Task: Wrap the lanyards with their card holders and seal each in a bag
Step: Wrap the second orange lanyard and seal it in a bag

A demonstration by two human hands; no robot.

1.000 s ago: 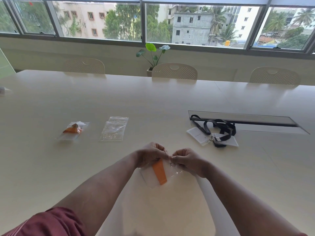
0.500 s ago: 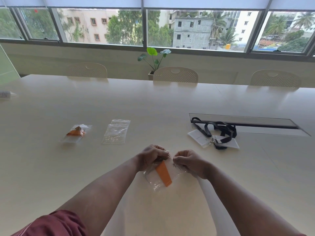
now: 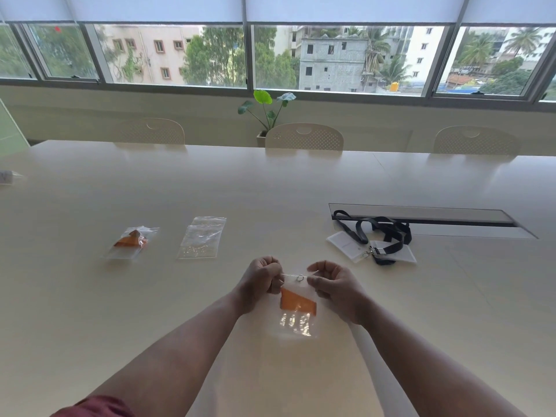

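Two bare hands meet over the near middle of the long cream-coloured table (image 3: 270,191), each pinching one top corner of a small clear plastic zip bag (image 3: 298,308). The left hand (image 3: 260,281) grips the bag's upper left corner with curled fingers, and the right hand (image 3: 334,288) grips the upper right corner the same way, so the top edge is stretched flat between them. The bag hangs down from this edge, just above the tabletop. Inside it sits a folded orange lanyard (image 3: 298,302), filling the upper half, while the lower half of the bag catches bright glare. A small metal ring or clip shows at the top edge between the two hands.

To the left on the table lies another clear bag holding an orange lanyard (image 3: 131,242), flat and apart from the hands. Just right of it lies an empty clear zip bag (image 3: 202,237), also flat. To the right of the hands, near a long narrow cable slot (image 3: 421,219) set in the table, rests a loose heap of black lanyards (image 3: 382,233) with clear card holders (image 3: 346,242), touching one another.

Beyond the far table edge stand three pale perforated chairs (image 3: 304,136) and a small green potted plant (image 3: 266,109) under the wide windows.
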